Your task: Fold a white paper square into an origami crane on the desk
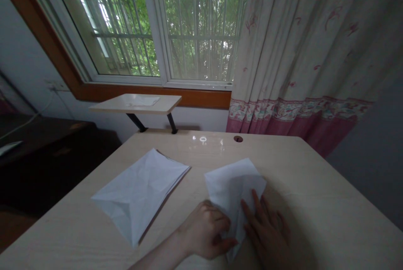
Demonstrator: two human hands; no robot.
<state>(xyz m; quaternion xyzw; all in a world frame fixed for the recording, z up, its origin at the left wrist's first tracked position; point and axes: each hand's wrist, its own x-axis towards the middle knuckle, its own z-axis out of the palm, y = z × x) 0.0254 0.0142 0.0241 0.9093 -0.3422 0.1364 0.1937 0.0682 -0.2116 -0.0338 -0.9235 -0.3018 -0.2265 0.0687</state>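
Observation:
A folded white paper sheet [232,186] lies on the light wooden desk [315,186] in front of me. My left hand [206,230] is curled, pinching the paper's lower left edge between thumb and fingers. My right hand [267,230] lies flat beside it, fingers stretched out and pressing on the paper's lower right part. A stack of creased white sheets [138,194] rests to the left, apart from both hands.
A small raised shelf [135,104] on black legs stands at the desk's far edge under the window [157,22]. A cable hole [238,139] sits near the back edge. A pink-trimmed curtain [315,51] hangs right. Dark furniture [47,156] stands left.

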